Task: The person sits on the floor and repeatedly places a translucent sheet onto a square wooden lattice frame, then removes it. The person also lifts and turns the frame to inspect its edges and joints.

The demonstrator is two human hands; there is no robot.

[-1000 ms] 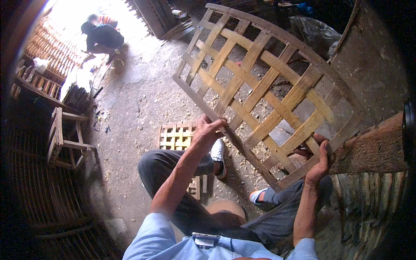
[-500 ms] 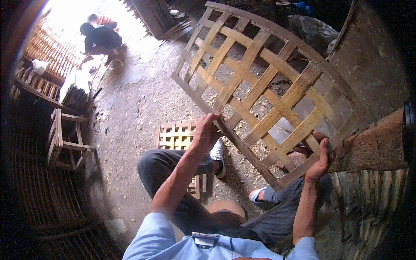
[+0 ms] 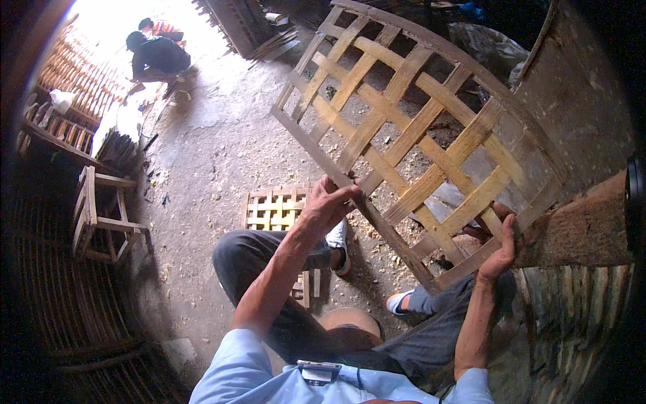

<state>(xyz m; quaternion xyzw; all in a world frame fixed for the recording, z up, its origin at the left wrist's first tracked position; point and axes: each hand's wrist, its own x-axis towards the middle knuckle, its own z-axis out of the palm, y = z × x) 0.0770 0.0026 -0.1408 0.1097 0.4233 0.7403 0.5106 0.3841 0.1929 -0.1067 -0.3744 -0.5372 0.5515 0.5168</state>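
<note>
A framed lattice panel of woven flat wooden strips, some tinted yellow, is held up at a slant in front of me. My left hand is closed on its near-left edge, thumb lying along the frame and fingers partly hidden. Around the near-right corner wraps my right hand, thumb upright against the frame and fingertips behind the strips. On the floor beyond my left knee lies a smaller woven lattice piece, partly covered by my leg.
A wooden stool frame stands at left. Two people crouch at the bright far left. Wood chips litter the concrete floor. Beside my right leg are a log-like timber and stacked strips. A round seat shows between my legs.
The panel has shifted slightly to the right. My left hand has moved a little along its edge, with the thumb now stretched across the frame. The right hand still grips the near-right corner.
</note>
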